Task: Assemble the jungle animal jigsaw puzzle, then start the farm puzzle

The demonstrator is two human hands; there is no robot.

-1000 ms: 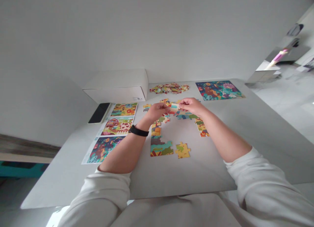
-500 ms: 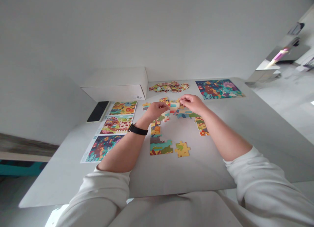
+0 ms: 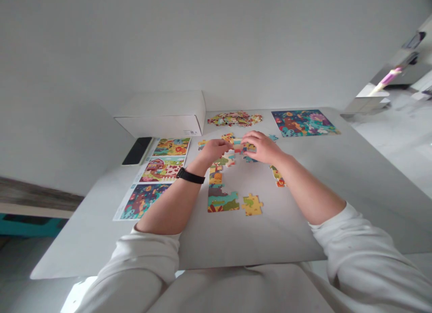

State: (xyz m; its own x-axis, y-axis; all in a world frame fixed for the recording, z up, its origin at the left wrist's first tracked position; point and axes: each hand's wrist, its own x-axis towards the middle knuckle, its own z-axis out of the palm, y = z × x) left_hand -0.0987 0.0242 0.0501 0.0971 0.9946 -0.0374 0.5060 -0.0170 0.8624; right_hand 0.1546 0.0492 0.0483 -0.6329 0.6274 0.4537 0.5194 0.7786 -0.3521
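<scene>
Ideally, we'd line up the piece [image 3: 237,143], seen between our left hand [image 3: 216,151], whose grip we can't make out, and our right hand [image 3: 264,148], whose grip stands parted, with the neighbouring pieces [image 3: 227,160] before pressing evenly.

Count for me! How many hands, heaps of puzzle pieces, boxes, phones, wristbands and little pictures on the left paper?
Hands (left hand, right hand): 2
Heap of puzzle pieces: 1
Box: 1
Phone: 1
Wristband: 1
Little pictures: 3
Total: 9
</scene>
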